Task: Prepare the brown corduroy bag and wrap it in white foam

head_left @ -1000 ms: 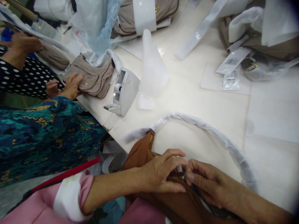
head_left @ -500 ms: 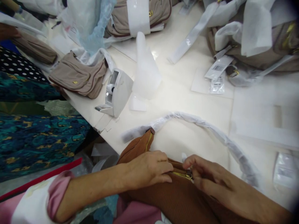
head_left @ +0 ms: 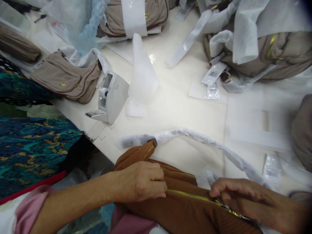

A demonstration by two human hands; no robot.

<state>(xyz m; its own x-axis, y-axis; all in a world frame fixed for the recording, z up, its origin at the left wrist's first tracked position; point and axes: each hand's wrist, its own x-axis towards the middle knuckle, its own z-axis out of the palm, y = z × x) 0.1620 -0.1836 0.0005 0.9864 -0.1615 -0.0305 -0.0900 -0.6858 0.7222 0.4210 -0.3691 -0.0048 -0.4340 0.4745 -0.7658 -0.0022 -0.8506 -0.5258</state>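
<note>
Head view: left hand (head_left: 141,180) and right hand (head_left: 240,196) pinch brown bag (head_left: 185,208) at table edge (head_left: 80,125).

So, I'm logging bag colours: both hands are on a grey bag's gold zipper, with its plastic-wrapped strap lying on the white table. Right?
Not quite: the head view shows the bag is rust brown, not grey. The left hand and right hand are on its gold zipper, and the wrapped strap lies on the white table.

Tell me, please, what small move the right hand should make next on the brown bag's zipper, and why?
Probably pull on rightward: the right hand pinches at the gold zipper, teeth meet behind it, and the left hand braces the brown bag.
</note>
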